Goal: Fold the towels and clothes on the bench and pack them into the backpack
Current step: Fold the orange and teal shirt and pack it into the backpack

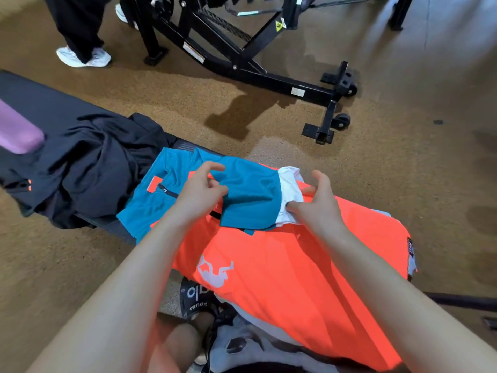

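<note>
A: Biggest worry first: the orange shirt (295, 265) covers the near right end of the table (53, 103) and hangs past its edges. If it gets tugged while the sleeve is folded, I think the whole front could slide off toward the floor.

B: And the black clothes (94, 168) heaped to the left?

A: Unfolded, draping over the near edge of the table. They could slump off if the shirt drags them, since the teal sleeve (242, 197) lies just beside that pile.

B: What are the hands doing?

A: The left hand (200, 191) pinches a fold of the teal sleeve; the right hand (316, 203) pinches the white cuff (289, 195) with curled fingers. If they pull unevenly, the sleeve probably creases crooked.

B: The backpack?

A: I cannot tell. Something grey (242, 343) sits near, below the shirt, too hidden to name.
</note>
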{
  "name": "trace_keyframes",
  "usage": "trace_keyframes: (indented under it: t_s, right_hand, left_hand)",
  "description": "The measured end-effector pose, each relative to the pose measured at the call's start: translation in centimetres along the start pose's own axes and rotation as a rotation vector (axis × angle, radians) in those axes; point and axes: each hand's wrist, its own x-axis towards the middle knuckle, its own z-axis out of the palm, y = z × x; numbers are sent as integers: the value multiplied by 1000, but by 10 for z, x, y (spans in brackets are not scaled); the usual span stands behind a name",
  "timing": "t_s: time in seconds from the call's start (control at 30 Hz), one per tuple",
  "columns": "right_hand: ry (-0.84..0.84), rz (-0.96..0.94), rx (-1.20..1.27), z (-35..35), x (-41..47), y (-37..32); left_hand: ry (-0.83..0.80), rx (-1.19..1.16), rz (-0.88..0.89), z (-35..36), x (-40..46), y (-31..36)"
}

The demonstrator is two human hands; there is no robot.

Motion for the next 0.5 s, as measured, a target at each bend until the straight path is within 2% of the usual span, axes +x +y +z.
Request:
trace_keyframes:
  t_s: [0.13,0.23,0.3,0.37,0.5]
  right_hand:
    - [-44,-240,-311,2,-22,5]
    - [-9,-254,-524,1,-34,6]
    - [54,-299,-644,-1,-46,7]
    - [62,-384,-644,2,-67,9]
    - [-120,-516,-530,24,-121,18]
  left_hand:
    - [95,239,75,-1,-1,-5]
    - [142,404,134,-6,-7,-11]
    - [189,428,106,-16,-12,-17]
    - [284,400,56,-28,-21,-29]
    - [548,268,-79,-47,-61,-62]
